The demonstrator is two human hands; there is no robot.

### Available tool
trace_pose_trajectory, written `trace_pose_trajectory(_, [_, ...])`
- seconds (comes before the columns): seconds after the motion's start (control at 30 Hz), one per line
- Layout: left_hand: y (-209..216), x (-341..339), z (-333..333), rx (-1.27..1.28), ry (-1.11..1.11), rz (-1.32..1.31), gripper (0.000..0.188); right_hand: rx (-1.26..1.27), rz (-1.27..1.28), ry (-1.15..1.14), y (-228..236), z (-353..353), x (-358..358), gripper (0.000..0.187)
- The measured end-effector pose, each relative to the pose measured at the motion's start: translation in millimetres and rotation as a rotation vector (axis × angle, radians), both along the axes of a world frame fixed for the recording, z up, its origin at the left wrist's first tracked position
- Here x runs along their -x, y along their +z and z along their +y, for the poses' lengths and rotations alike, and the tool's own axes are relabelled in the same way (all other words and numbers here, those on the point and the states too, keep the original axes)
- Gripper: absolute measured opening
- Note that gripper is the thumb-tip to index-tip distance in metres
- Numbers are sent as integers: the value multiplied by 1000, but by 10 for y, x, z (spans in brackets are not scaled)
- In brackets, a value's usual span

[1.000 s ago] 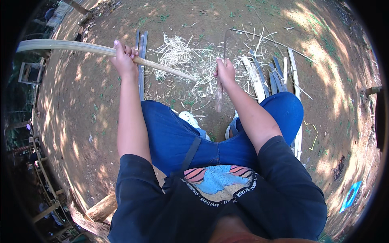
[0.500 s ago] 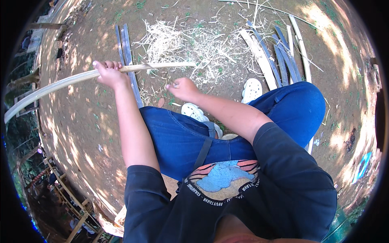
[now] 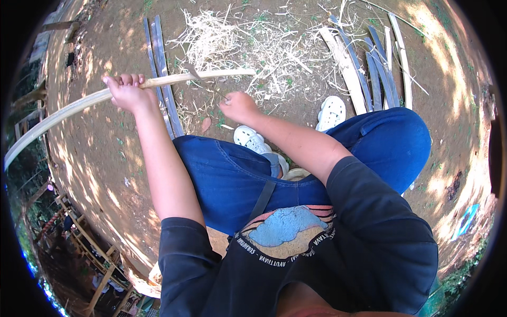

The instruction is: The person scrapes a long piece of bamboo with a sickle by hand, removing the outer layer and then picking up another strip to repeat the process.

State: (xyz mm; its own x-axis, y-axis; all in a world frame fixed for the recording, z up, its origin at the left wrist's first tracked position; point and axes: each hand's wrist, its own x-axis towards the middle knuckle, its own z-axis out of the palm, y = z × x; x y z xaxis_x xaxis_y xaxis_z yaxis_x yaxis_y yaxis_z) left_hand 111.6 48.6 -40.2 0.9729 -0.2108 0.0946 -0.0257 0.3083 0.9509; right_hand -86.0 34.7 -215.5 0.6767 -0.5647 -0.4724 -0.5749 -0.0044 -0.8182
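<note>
Looks like shaving down a long curved bamboo strip (image 3: 163, 80), probably. Gripping it around mid-length with the left hand (image 3: 127, 94), out over pale shavings (image 3: 211, 37). Got a knife (image 3: 193, 70) held in the right hand (image 3: 240, 108), crossing the strip; can't tell if biting. For the next stroke, probably brace left, angle the knife shallow.

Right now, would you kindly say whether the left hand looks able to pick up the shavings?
Probably not without letting go first: the left hand is closed around the strip, which also crosses the near side of the shavings.
</note>
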Motion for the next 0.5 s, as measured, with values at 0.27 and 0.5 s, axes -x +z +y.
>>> trace_pose_trajectory(0.27, [71,114,-156,13,-35,-26,42,91,-35,-92,-203,-24,72,28])
trace_pose_trajectory(0.5, [65,111,-192,-1,-6,-43,37,0,75,-130,-216,-65,137,28])
